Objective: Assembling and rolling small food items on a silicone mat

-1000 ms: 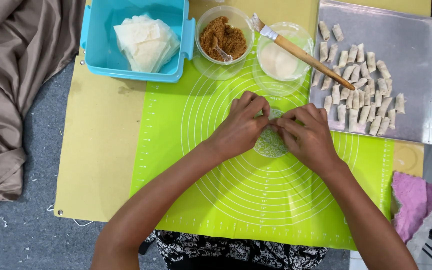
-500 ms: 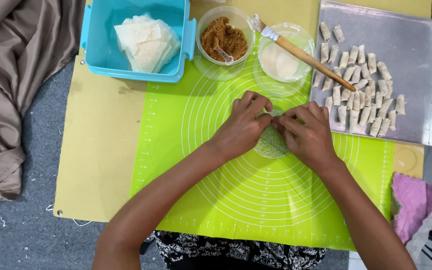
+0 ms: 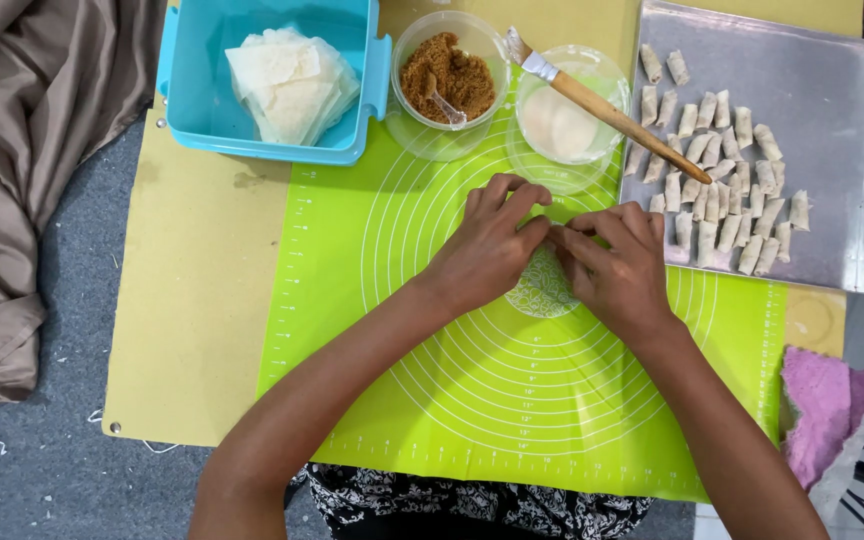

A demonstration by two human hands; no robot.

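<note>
Green mat [image 3: 432,330] on tan tabletop [image 3: 192,330]. Left hand [image 3: 487,250] & right hand [image 3: 617,265], fingers curled, pinch a thin wrapper [image 3: 544,288] at mat centre. Behind: blue tub [image 3: 192,90] w/ wrapper stack [image 3: 287,85], bowl of brown filling [image 3: 447,75], brush [image 3: 602,105] on clear cup, tray [image 3: 832,150] of rolls [image 3: 722,185] at right

Bare forearms, no sleeves; black-white patterned garment [image 3: 472,505] at waist.

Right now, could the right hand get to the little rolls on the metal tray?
Probably yes. The right hand is busy pinching a wrapper with the left hand, but the metal tray lies just beside it, and nothing stands between it and the nearest little rolls.
</note>
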